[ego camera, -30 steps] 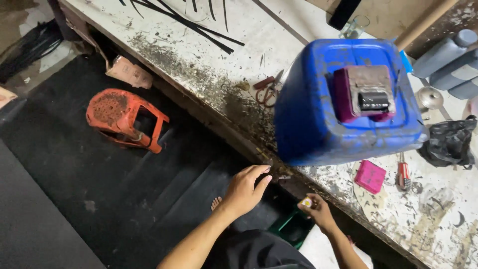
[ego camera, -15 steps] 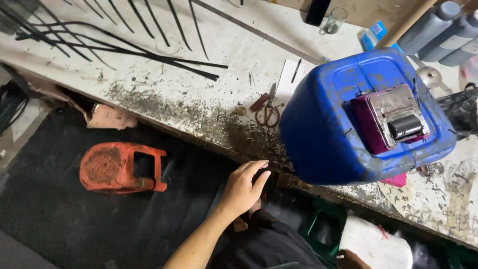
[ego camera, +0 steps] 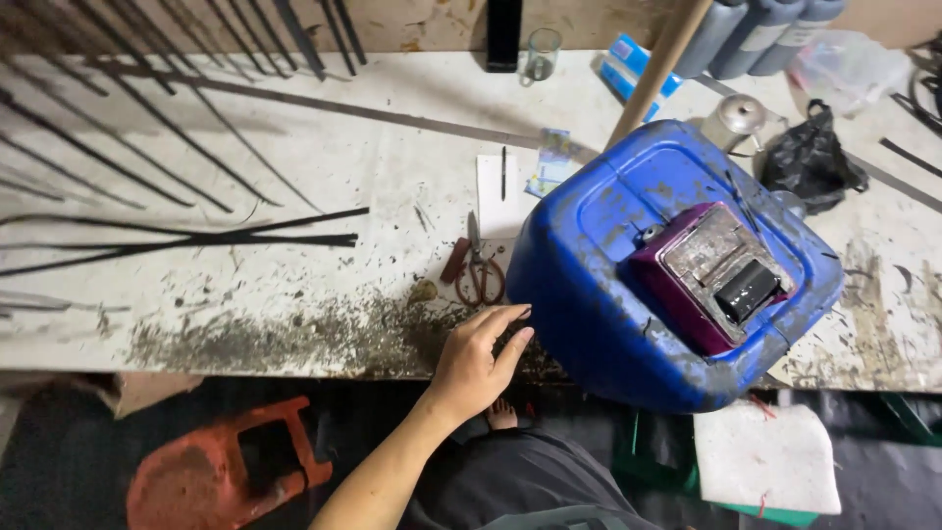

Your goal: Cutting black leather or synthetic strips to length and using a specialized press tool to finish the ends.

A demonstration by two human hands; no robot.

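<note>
My left hand (ego camera: 478, 359) reaches out over the front edge of the dirty white workbench (ego camera: 245, 314), fingers apart and holding nothing, just left of a big blue plastic drum (ego camera: 599, 285). A maroon box with a metal face (ego camera: 708, 275) sits on top of the drum. Red-handled scissors (ego camera: 478, 269) lie on the bench just beyond my fingers. My right hand is out of view.
Long black strips (ego camera: 186, 238) lie across the bench's left side. White paper with a pen (ego camera: 500, 182), a glass (ego camera: 541, 53), grey bottles (ego camera: 756, 25) and a black bag (ego camera: 810, 157) stand further back. An orange stool (ego camera: 231, 476) lies on the floor; a white cushion (ego camera: 765, 456) sits lower right.
The view has swung right and up over the bench. My right hand, which held a small object, has left the view. My left hand stays near the bench edge.
</note>
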